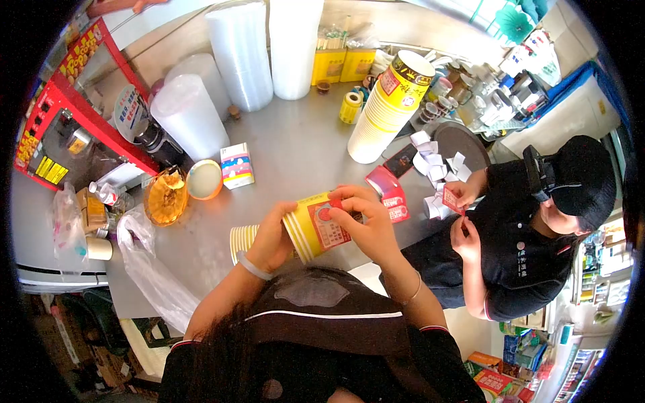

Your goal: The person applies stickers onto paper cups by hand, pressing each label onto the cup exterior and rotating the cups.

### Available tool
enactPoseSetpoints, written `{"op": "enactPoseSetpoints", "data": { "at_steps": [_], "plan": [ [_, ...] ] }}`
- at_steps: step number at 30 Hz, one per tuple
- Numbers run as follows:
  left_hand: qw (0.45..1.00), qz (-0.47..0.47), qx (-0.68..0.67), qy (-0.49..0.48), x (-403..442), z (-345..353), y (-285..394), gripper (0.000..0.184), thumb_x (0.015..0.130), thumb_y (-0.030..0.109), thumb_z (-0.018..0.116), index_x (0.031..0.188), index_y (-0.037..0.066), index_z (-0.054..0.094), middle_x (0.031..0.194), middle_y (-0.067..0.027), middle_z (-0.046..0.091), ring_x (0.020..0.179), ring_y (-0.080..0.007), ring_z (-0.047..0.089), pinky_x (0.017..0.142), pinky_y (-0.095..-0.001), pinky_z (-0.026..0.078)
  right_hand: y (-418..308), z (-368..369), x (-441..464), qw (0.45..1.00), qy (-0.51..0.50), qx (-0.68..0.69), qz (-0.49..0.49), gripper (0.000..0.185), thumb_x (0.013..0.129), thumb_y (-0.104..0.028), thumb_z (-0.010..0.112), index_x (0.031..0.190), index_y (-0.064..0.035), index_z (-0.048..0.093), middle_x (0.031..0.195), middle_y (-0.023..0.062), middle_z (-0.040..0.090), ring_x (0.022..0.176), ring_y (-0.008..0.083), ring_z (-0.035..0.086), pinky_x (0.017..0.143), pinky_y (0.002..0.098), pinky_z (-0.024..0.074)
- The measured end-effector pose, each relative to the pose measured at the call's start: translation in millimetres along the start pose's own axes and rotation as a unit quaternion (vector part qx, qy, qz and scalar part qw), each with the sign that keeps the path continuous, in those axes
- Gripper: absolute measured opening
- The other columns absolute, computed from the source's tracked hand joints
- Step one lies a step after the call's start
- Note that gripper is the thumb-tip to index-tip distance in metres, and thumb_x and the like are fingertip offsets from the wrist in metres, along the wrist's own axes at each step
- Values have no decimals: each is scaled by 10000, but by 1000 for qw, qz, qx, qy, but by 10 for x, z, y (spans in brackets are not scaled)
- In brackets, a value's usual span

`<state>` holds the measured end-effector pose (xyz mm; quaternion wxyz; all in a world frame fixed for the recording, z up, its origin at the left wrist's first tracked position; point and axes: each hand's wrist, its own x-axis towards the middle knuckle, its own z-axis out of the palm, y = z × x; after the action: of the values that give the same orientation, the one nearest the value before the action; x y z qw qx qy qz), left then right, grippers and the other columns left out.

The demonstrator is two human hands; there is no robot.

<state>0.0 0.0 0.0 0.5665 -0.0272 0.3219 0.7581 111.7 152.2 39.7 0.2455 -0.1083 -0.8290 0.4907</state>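
Observation:
My left hand (269, 238) is wrapped round a short stack of yellow-and-white paper cups (306, 228), tilted on its side above the table. Against the outer cup's yellow side lies a red printed label (331, 227). My right hand (366, 225) closes on the cup's other end, its thumb and fingers pressed on the label. Partly behind my left hand, another stack of paper cups (242, 243) lies on the table. Loose red labels (395, 207) lie to the right of my hands.
A tall stack of yellow cups (386, 111) stands at the back right, near a phone (401, 161) and crumpled white paper pieces (430, 161). On the right, a co-worker (524, 235) holds a red label. An orange bowl (204, 179) and a tissue pack (237, 166) stand left.

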Motion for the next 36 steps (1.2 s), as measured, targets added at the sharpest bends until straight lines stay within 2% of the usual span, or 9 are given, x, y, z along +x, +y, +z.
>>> {"op": "enactPoseSetpoints", "data": {
  "at_steps": [4,14,16,19,22,28,30,34,36],
  "plan": [
    [999,-9,5,32,-35,21,-46,489,892,315,446,1199,-62,497,1155,-191,592,1033,-289,592,964,-406,441,93,-10,-49,999,-22,-24,-26,112,749,-85,714,794,-12,642,1013,95,637,1046,261,558,888,352,446],
    [999,-13,-12,40,-10,72,20,458,897,318,463,1159,-53,525,1119,-176,614,962,-278,624,906,-384,488,-1,110,-26,951,91,-269,-125,462,774,-187,701,1180,-50,530,1263,124,513,1194,321,470,1053,489,305],
    [999,-17,-19,31,0,49,38,436,905,296,454,1173,-43,512,1115,-163,612,962,-266,620,907,-383,480,131,37,-47,895,-18,-344,-282,534,778,-188,687,1258,-56,496,1329,130,471,1245,319,429,1077,503,270],
    [999,-32,0,44,-16,64,120,412,909,287,457,1158,-36,514,1072,-152,623,924,-253,628,877,-370,492,-21,82,-148,908,-136,-323,-231,578,775,-206,670,1303,-70,478,1379,118,433,1301,297,378,1104,495,233],
    [998,-42,2,44,67,25,218,399,901,289,475,1131,-32,532,1033,-157,637,899,-244,642,852,-368,513,234,50,-375,809,-192,-408,-377,540,852,-272,588,1321,-51,436,1416,138,394,1304,308,377,1112,482,216],
    [994,-27,70,79,118,154,68,356,889,271,520,1080,-28,552,1015,-168,647,875,-247,654,827,-363,532,71,-130,-36,934,-192,-281,-108,739,730,-288,729,1359,-68,408,1365,118,441,1294,254,387,1103,407,254],
    [995,-27,72,67,155,171,102,341,891,263,524,1071,-25,559,1012,-169,649,870,-247,656,815,-364,537,298,-275,82,972,-218,-49,70,797,722,-308,749,1378,-52,375,1343,122,448,1266,229,406,1078,364,286],
    [999,-29,14,18,172,49,174,321,900,233,533,1104,-15,550,1066,-153,627,930,-235,636,838,-367,520,539,-289,-103,900,-196,346,176,847,731,-336,756,1397,-32,332,1293,111,462,1202,182,437,1015,306,345],
    [998,-33,50,-4,110,54,186,333,895,201,543,1147,-17,534,1109,-142,613,972,-228,622,868,-367,504,647,-237,-212,920,-142,307,199,866,728,-361,750,1404,-36,319,1310,96,447,1200,196,445,1022,313,340]
  ]
}}
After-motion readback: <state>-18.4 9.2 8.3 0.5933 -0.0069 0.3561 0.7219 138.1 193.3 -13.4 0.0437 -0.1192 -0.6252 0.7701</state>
